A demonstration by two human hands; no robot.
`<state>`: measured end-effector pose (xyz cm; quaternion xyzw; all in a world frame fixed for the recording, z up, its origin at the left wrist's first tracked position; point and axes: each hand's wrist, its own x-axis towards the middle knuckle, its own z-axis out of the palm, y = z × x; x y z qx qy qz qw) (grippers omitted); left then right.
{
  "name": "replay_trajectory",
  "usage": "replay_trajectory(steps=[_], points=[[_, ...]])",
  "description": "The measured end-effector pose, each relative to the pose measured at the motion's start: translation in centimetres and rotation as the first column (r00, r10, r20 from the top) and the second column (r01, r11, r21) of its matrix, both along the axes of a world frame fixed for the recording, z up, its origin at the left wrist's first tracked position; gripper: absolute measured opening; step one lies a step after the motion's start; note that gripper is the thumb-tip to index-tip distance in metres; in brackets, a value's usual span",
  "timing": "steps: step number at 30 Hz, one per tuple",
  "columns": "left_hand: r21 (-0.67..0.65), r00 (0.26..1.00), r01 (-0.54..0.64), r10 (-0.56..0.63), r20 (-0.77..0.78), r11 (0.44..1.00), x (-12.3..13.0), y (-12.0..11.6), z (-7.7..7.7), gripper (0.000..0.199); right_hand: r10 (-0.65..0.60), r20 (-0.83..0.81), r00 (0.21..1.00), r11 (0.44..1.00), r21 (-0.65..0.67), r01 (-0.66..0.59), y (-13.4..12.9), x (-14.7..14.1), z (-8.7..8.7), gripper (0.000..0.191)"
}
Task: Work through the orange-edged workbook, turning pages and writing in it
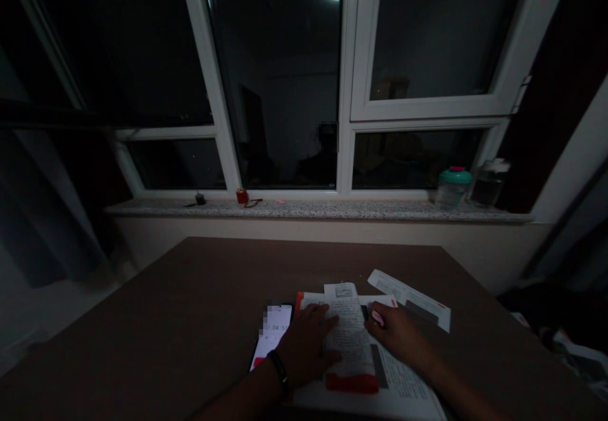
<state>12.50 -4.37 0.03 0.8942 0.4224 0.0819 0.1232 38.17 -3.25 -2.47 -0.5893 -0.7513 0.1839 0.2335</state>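
My left hand lies flat, fingers spread, on a handwritten paper sheet, which rests on an open printed book. A lit smartphone lies just left of that hand, its screen showing digits. My right hand rests on the book's upper right page, fingers curled beside the sheet. A small pink item and a black item show at its fingertips; I cannot tell whether it holds them. A red strip crosses the sheet's lower end.
A printed paper slip lies beyond my right hand on the brown table. Behind the table runs a speckled stone windowsill bearing a teal-lidded container, a glass jar and a small red object.
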Motion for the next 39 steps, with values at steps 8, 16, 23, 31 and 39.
replay_trajectory(steps=[8, 16, 23, 31, 39], points=[[-0.007, 1.000, 0.005, -0.005, 0.003, 1.000, -0.2, 0.3, -0.3, 0.075, 0.010, -0.005, 1.000, 0.999, -0.033, -0.011, 0.0, -0.1, 0.2, 0.012], [-0.007, 0.999, 0.036, -0.036, 0.015, 0.999, -0.5, 0.5, -0.4, 0.079, 0.009, 0.026, 1.000, 0.999, -0.042, -0.008, 0.1, 0.1, -0.1, 0.012], [-0.020, 0.999, 0.036, -0.035, 0.009, 0.999, -0.5, 0.3, 0.0, 0.082, 0.020, 0.023, 1.000, 0.999, -0.041, -0.020, 0.1, 0.2, -0.3, 0.011], [-0.003, 0.999, 0.037, -0.037, 0.011, 0.999, -0.6, 0.6, -0.9, 0.086, 0.175, -0.017, 0.984, 0.980, -0.092, -0.176, -0.3, 0.8, 0.2, 0.010], [-0.039, 1.000, 0.027, -0.027, 0.016, 0.999, -0.6, 0.4, -0.7, 0.085, 0.198, -0.069, 0.978, 0.973, -0.110, -0.205, -0.6, 0.7, 0.8, 0.011]])
